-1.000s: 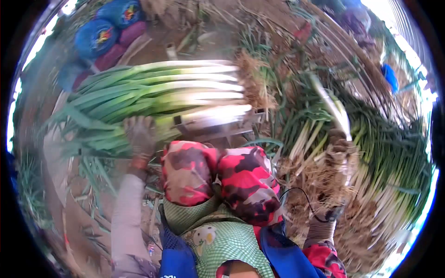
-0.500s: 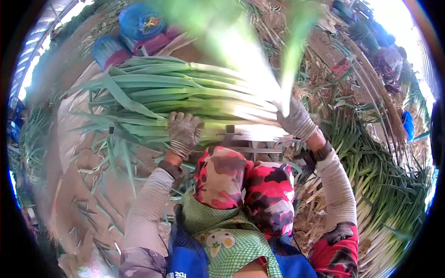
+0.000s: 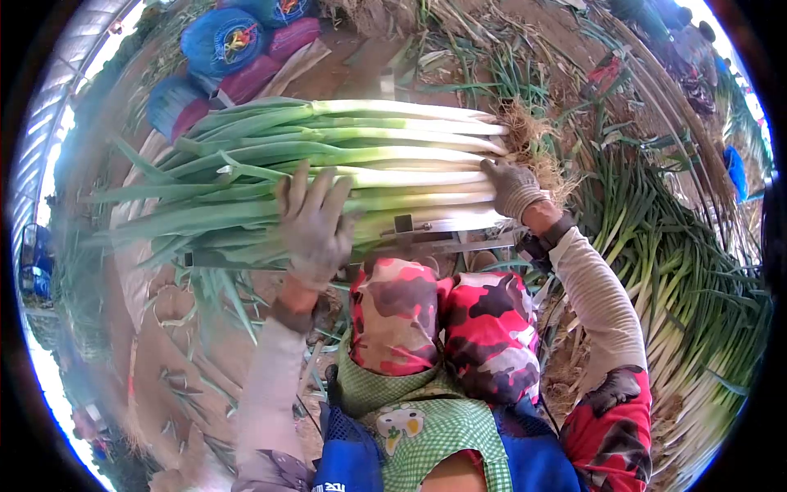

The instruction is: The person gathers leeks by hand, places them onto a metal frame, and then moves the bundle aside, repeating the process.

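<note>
- Stacked leek bundle (image 3: 344, 164): lies level across the metal rack (image 3: 434, 234) in front of the knees, white stalks to the right, green leaves to the left.
- Right hand (image 3: 512, 187): gloved, pressed against the root end of the bundle, fingers curled lightly on the white stalk ends. Half a second earlier it was carrying a blurred leek down onto the pile; that leek now lies with the rest.
- Left hand (image 3: 316, 221): gloved, fingers spread wide, holding nothing. It has lifted off the leaves; earlier it lay flat on them, fingers together. Whether it touches the bundle now cannot be told.
- Root ends: now lined up more evenly at the right edge than before.
- Loose leek pile (image 3: 680, 271): on the ground to the right, well apart from the rack.
- Blue sacks (image 3: 225, 41): beyond the bundle, upper left.
</note>
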### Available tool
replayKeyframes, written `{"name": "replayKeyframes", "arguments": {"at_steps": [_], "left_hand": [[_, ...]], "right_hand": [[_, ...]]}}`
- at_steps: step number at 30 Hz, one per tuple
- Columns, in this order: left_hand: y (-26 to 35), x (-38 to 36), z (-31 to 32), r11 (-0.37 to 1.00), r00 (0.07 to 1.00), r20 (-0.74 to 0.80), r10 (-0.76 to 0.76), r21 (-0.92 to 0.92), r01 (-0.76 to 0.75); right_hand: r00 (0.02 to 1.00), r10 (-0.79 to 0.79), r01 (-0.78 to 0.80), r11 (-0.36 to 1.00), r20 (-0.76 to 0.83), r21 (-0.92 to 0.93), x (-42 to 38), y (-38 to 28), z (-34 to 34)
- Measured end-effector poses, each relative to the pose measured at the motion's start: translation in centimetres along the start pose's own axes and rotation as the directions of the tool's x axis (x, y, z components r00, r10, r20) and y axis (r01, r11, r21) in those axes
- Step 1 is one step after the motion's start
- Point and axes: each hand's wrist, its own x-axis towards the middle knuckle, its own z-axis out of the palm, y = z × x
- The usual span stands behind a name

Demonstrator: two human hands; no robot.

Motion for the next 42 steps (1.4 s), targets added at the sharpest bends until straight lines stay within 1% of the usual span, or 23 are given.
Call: {"name": "replayKeyframes", "arguments": {"at_steps": [2, 3, 6, 10, 11, 12, 14, 15, 18, 19, 20, 22, 24, 25, 26, 27, 29, 32, 33, 36, 37, 40, 42], "left_hand": [[-0.8, 0.7, 3.0, 0.979, 0.985, 0.169, 0.012, 0.198, -0.046], [-1.1, 1.3, 3.4, 0.966, 0.986, 0.159, 0.046, 0.243, -0.084], [-1.4, 2.3, 3.2, 0.976, 0.948, 0.319, 0.015, 0.200, -0.082], [-1.0, -0.1, 3.6, 0.968, 0.966, 0.240, 0.092, 0.206, -0.144], [-1.1, -0.2, 3.9, 0.971, 0.961, 0.269, 0.069, 0.201, -0.126], [-1.1, 0.3, 4.1, 0.967, 0.951, 0.302, 0.066, 0.215, -0.135], [-1.4, 1.3, 4.8, 0.959, 0.930, 0.365, 0.051, 0.242, -0.148], [-1.5, 1.4, 5.2, 0.952, 0.940, 0.334, 0.071, 0.259, -0.164], [-0.2, 0.8, 4.3, 0.967, 0.931, 0.364, 0.011, 0.233, -0.102], [0.0, 0.2, 4.0, 0.969, 0.941, 0.339, 0.015, 0.229, -0.098], [0.0, -0.3, 3.8, 0.961, 0.941, 0.338, 0.016, 0.254, -0.108], [-0.4, -0.7, 4.3, 0.952, 0.944, 0.328, 0.031, 0.278, -0.128], [-0.6, -0.3, 4.4, 0.951, 0.919, 0.394, 0.013, 0.278, -0.133], [-0.4, 0.0, 4.2, 0.951, 0.913, 0.409, 0.013, 0.276, -0.137], [-0.3, 0.4, 4.1, 0.950, 0.905, 0.426, 0.008, 0.279, -0.140], [-0.2, 0.8, 4.2, 0.945, 0.942, 0.322, 0.098, 0.266, -0.189], [-0.1, 0.6, 4.5, 0.933, 0.947, 0.297, 0.126, 0.289, -0.215], [-0.1, 0.7, 4.1, 0.953, 0.935, 0.344, 0.086, 0.246, -0.178], [-0.2, 0.9, 4.0, 0.956, 0.934, 0.348, 0.080, 0.240, -0.171], [-0.2, 0.9, 3.0, 0.971, 0.933, 0.355, 0.061, 0.197, -0.139], [-0.1, 1.3, 3.0, 0.976, 0.939, 0.336, 0.076, 0.168, -0.139], [0.0, 2.5, 3.7, 0.984, 0.941, 0.326, 0.093, 0.116, -0.138], [-0.4, 2.4, 4.8, 0.979, 0.942, 0.320, 0.099, 0.138, -0.149]], "right_hand": [[0.999, 0.034, -0.034, 0.999, 0.004, 0.039, -0.3, -0.3, -1.1], [0.997, 0.060, -0.056, 0.995, -0.051, 0.078, -0.7, -0.5, -1.6], [0.979, 0.038, -0.029, 0.999, -0.203, 0.043, -0.7, 0.9, 0.2], [0.955, -0.173, 0.200, 0.975, -0.239, 0.097, -1.7, 2.5, 0.3], [0.954, -0.214, 0.240, 0.965, -0.209, 0.105, -1.5, 3.0, 0.3], [0.952, -0.220, 0.282, 0.900, -0.214, 0.333, -1.3, 3.6, 0.4], [0.946, -0.230, 0.324, 0.619, -0.229, 0.715, -0.9, 5.0, 0.5], [0.907, -0.198, 0.408, 0.635, -0.373, 0.655, -1.0, 5.1, -0.9], [0.822, 0.136, 0.265, 0.769, -0.553, 0.582, 0.4, 1.6, 0.0], [0.788, 0.015, 0.279, 0.882, -0.615, 0.379, 0.9, 0.5, 0.4], [0.764, -0.066, 0.189, 0.974, -0.642, 0.125, 1.6, -0.6, 2.4], [0.783, -0.061, 0.172, 0.978, -0.618, 0.121, 1.2, -1.2, 3.2], [0.812, 0.021, 0.326, 0.813, -0.583, 0.483, 2.1, 0.8, 3.6], [0.827, 0.054, 0.387, 0.666, -0.560, 0.637, 2.1, 1.2, 2.6], [0.829, 0.172, 0.388, 0.510, -0.532, 0.768, 0.9, 2.5, 1.5], [0.800, 0.230, 0.377, 0.526, -0.555, 0.762, -0.2, 3.4, -0.4], [0.728, 0.328, 0.357, 0.570, -0.602, 0.741, -1.7, 4.1, -2.0], [0.722, 0.134, 0.161, 0.922, -0.679, 0.353, -2.5, 4.7, -0.2], [0.744, 0.210, 0.157, 0.868, -0.635, 0.472, -2.8, 5.5, 0.3], [0.617, 0.427, 0.084, 0.800, -0.661, 0.595, -2.9, 6.1, 2.5], [0.685, 0.351, 0.126, 0.806, -0.639, 0.578, -2.3, 5.5, 3.1], [0.738, 0.210, -0.033, 0.960, -0.642, 0.276, 0.2, 5.0, 3.1], [0.775, 0.066, 0.011, 0.993, -0.629, 0.118, 1.3, 4.3, 3.6]]}}
